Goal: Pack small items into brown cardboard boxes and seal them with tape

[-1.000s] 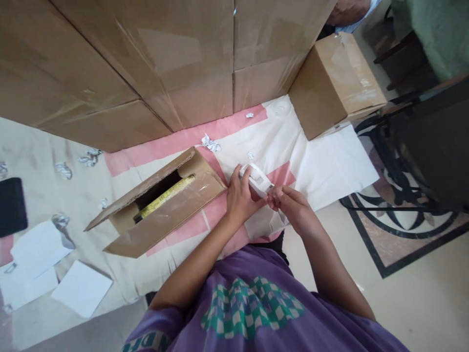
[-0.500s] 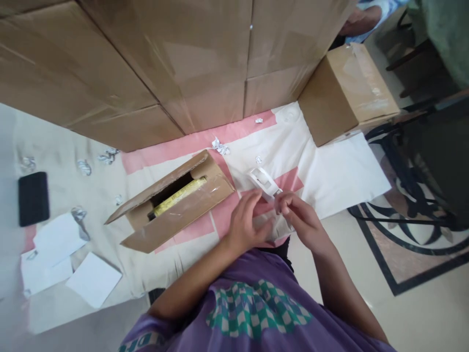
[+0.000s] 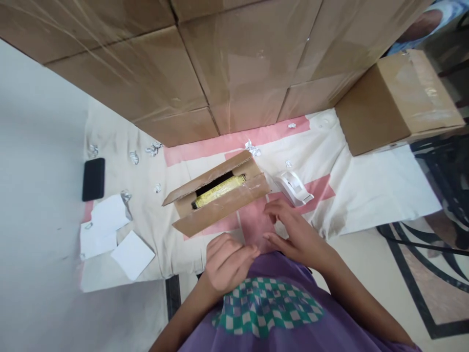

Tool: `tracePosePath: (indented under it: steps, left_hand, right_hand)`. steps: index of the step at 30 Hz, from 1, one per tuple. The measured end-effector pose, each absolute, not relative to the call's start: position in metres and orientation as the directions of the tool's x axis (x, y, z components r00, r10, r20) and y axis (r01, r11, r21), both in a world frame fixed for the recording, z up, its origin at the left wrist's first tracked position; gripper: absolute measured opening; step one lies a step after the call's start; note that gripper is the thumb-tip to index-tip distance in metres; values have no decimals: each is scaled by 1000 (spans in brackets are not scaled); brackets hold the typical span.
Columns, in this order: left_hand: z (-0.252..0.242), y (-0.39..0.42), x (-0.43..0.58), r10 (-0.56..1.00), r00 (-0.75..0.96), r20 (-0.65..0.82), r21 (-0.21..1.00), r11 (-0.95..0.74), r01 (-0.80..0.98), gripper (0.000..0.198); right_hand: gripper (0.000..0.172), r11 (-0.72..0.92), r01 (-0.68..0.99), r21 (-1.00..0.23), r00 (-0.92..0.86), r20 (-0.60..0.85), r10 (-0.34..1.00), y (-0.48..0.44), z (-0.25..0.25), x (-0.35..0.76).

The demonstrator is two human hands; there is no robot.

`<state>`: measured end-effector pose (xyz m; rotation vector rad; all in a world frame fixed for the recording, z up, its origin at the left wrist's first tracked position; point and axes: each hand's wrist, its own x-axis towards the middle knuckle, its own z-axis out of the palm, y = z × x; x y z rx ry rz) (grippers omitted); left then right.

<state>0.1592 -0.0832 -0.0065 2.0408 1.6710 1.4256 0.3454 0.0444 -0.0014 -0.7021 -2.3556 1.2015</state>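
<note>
Left hand (image 3: 226, 261) is curled, grip unclear; right hand (image 3: 296, 232) is held spread near the curved white plastic dispenser (image 3: 293, 188).

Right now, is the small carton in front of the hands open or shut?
Open. The small carton's two long flaps stand apart, and a yellow item shows in the gap between them.
</note>
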Motion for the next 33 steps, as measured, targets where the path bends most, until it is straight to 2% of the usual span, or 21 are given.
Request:
tracePosePath:
  steps: [3, 6, 9, 12, 16, 19, 23, 26, 28, 29, 31, 33]
  left_hand:
    - [6, -88, 135, 823, -173, 540, 659, -287, 695, 22]
    - [29, -80, 106, 906, -214, 366, 723, -132, 678, 18]
    - [52, -62, 76, 967, -176, 183, 743, -18, 670, 12]
    - [67, -40, 55, 985, -169, 34, 718, 93, 690, 19]
    - [67, -13, 43, 971, -213, -104, 683, 226, 695, 19]
    - [56, -1, 41, 973, -194, -129, 658, 230, 717, 23]
    - [41, 5, 38, 983, -141, -122, 556, 185, 810, 27]
    - [35, 5, 34, 986, -168, -9, 466, 153, 871, 60]
    - [31, 5, 32, 983, -185, 0, 420, 168, 892, 75]
    - [29, 6, 32, 982, -188, -28, 416, 183, 891, 71]
    - [25, 7, 32, 975, -207, -78, 443, 220, 869, 50]
    - [21, 8, 33, 966, -248, -69, 473, 250, 845, 36]
  right_hand:
    - [61, 656, 316, -685, -701, 297, 648, 57, 7, 325]
    - [64, 805, 326, -495, -755, 376, 537, 76, 21, 295]
    - [61, 856, 329, -399, -844, 281, 456, 91, 26, 264]
    - [57, 867, 327, -376, -877, 221, 427, 96, 18, 247]
    - [52, 869, 337, -363, -867, 241, 437, 92, 7, 246]
    - [52, 862, 346, -371, -861, 240, 449, 90, 6, 249]
    - [50, 859, 354, -370, -865, 221, 451, 92, 8, 250]
    - [51, 863, 347, -367, -870, 217, 442, 93, 8, 249]
    - [51, 861, 345, -374, -870, 218, 443, 93, 7, 249]
    - [50, 859, 345, -379, -869, 216, 445, 93, 7, 248]
    - [49, 852, 346, -392, -867, 212, 450, 93, 7, 247]
    - [48, 844, 340, -414, -863, 218, 455, 93, 7, 245]
